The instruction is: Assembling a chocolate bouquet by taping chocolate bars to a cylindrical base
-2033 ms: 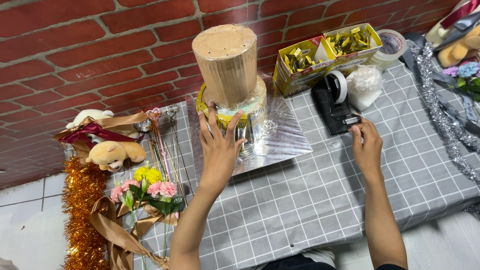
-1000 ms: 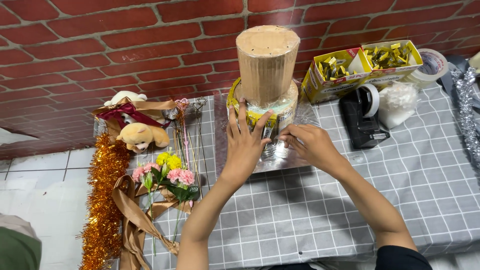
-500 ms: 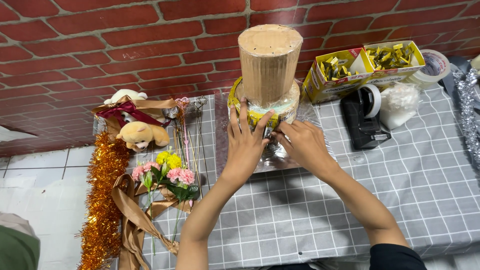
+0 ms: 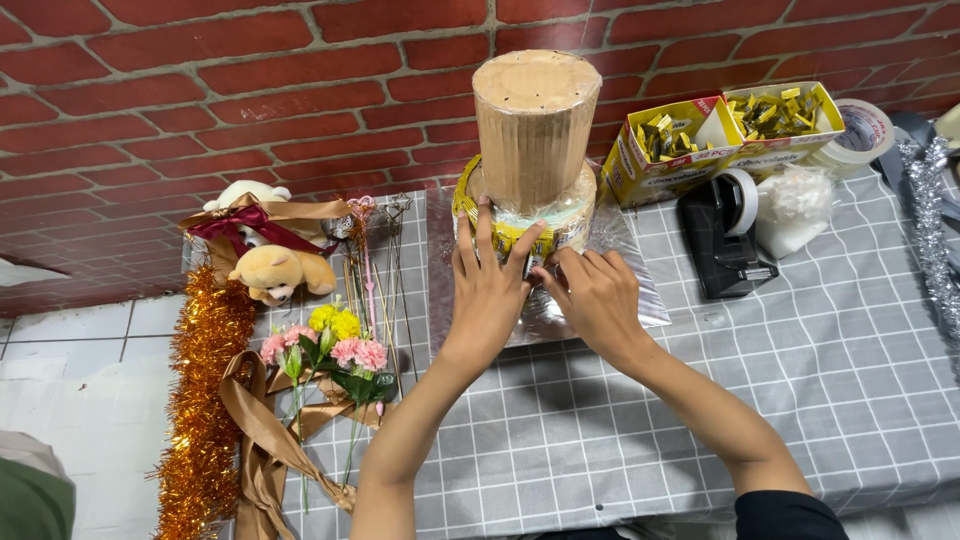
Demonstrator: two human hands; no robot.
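Note:
A tall brown cardboard cylinder (image 4: 535, 125) stands on a wider round base (image 4: 575, 210) ringed with yellow-wrapped pieces and clear film, on a silver foil board (image 4: 640, 295). My left hand (image 4: 490, 285) lies flat against the front of the base, fingers spread upward. My right hand (image 4: 595, 300) presses its fingertips against the base just right of the left hand. Whether the right fingers pinch anything small is hidden.
A black tape dispenser (image 4: 725, 235) and a clear bag (image 4: 795, 205) sit to the right, behind them a yellow box of wrapped sweets (image 4: 725, 125) and a tape roll (image 4: 860, 130). Plush bears (image 4: 275, 265), artificial flowers (image 4: 335, 345), brown ribbon (image 4: 265, 440) and orange tinsel (image 4: 205, 400) lie left. Silver tinsel (image 4: 935, 230) runs along the right edge.
My right hand left the tape dispenser and came across to the base beside my left hand. The left hand has stayed on the base.

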